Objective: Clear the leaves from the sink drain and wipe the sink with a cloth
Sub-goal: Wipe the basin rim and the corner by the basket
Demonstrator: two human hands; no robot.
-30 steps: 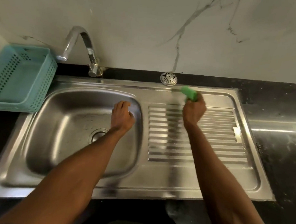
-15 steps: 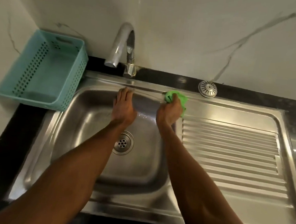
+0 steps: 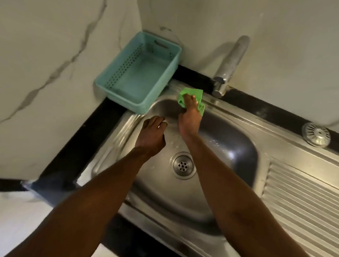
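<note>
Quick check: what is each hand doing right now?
Left hand: holds nothing, fingers resting on the sink.
Right hand: straight fingers pressing the green cloth onto the sink's back rim.

Two bare forearms are seen entering from the 6 o'clock edge, one toward 7 o'clock and one toward 5 o'clock. No sleeve is shown on either. The left hand and the right hand are uncovered, and short fingernails can be made out on the left fingers. Fine detail is softened by blur.
</note>
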